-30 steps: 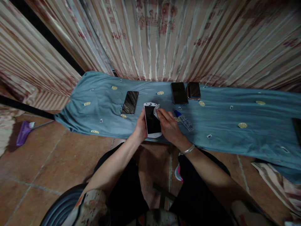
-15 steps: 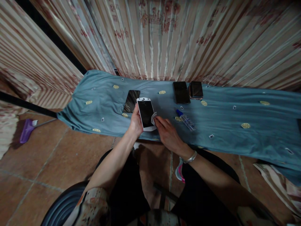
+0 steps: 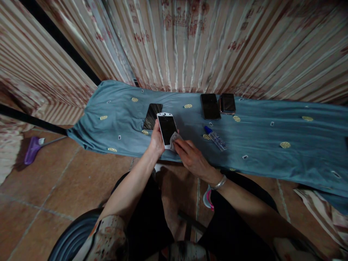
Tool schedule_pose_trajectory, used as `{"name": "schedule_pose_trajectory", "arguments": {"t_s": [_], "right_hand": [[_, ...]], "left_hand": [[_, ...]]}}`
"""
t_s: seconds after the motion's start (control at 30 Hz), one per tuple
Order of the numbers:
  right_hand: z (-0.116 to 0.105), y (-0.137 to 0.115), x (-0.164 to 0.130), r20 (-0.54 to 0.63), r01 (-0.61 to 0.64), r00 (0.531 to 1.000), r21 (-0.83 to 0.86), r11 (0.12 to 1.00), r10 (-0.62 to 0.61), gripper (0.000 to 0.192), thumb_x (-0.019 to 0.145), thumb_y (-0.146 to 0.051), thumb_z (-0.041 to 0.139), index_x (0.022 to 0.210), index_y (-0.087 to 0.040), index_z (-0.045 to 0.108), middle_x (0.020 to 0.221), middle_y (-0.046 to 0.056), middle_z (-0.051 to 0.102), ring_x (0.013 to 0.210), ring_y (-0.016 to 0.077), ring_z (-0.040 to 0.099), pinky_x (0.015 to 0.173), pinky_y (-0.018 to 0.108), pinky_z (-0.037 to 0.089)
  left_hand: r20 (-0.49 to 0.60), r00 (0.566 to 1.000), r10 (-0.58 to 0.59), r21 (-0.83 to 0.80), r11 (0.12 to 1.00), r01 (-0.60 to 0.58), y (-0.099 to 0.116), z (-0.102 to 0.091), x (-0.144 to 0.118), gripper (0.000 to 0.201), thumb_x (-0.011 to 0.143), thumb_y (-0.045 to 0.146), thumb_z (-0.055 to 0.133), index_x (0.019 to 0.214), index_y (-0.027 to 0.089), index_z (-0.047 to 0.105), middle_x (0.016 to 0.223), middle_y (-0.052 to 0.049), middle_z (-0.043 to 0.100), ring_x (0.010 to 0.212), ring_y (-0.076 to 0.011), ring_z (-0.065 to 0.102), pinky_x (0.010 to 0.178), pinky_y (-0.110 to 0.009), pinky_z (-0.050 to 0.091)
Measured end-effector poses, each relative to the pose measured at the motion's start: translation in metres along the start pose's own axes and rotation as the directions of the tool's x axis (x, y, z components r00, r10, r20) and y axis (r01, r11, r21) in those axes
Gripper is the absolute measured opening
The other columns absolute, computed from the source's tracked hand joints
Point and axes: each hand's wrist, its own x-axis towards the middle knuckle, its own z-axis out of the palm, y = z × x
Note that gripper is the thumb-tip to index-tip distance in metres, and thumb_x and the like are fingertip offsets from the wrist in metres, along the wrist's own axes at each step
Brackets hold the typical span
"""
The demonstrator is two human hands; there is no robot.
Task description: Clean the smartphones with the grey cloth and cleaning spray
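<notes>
My left hand [image 3: 156, 139] grips a white phone with a dark screen [image 3: 166, 127] by its left edge, holding it just above the blue cloth [image 3: 258, 137]. My right hand [image 3: 190, 156] pinches a small pale wipe [image 3: 174, 139] against the phone's lower right corner. A black phone [image 3: 152, 116] lies on the cloth just left of the held one, partly behind it. A small bottle with a blue cap [image 3: 216, 138] lies on the cloth to the right of my right hand.
Two more dark phones [image 3: 210, 106] [image 3: 227, 103] lie side by side at the cloth's far edge, against a striped curtain [image 3: 190, 43]. A purple broom head [image 3: 29, 150] rests on the brown tiled floor at left. My legs and a stool are below.
The white phone has shifted left and slightly away from me. The wipe has travelled from the phone's top right corner down to its lower right corner.
</notes>
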Motion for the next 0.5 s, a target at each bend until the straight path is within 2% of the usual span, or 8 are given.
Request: {"name": "schedule_pose_trajectory", "arguments": {"t_s": [0.13,0.27,0.5], "right_hand": [[0.001,-0.007,0.005,-0.008,0.052,0.999,-0.039,0.998,-0.052,0.040,0.098,-0.010,0.037,0.135,-0.008,0.052,0.125,0.019,0.061,0.112,0.0253,0.059,0.099,0.043,0.051],[0.000,-0.014,0.011,-0.006,0.081,0.997,-0.050,0.995,-0.081,0.039,0.099,-0.009,0.035,0.133,-0.009,0.054,0.124,0.018,0.063,0.110,0.0241,0.061,0.098,0.042,0.052],[0.000,-0.015,0.012,-0.042,0.116,0.992,-0.093,0.989,-0.120,0.037,0.099,-0.008,0.036,0.130,-0.006,0.055,0.121,0.018,0.064,0.106,0.0237,0.062,0.095,0.041,0.054]], "left_hand": [[-0.013,0.999,0.034,-0.008,0.999,-0.034,0.000,-0.002,0.002,0.058,0.097,0.054,0.030,0.099,0.011,0.069,0.064,-0.007,0.069,0.074,-0.0221,0.071,0.081,-0.037,0.058],[-0.021,1.000,-0.019,0.012,1.000,0.019,-0.002,-0.005,0.003,0.062,0.096,0.058,0.030,0.099,0.010,0.070,0.073,-0.011,0.072,0.078,-0.0241,0.072,0.080,-0.038,0.058],[-0.015,0.999,-0.040,0.017,0.999,0.041,-0.005,-0.006,0.004,0.065,0.095,0.060,0.031,0.101,0.008,0.070,0.079,-0.013,0.074,0.077,-0.0241,0.072,0.077,-0.036,0.058]]}}
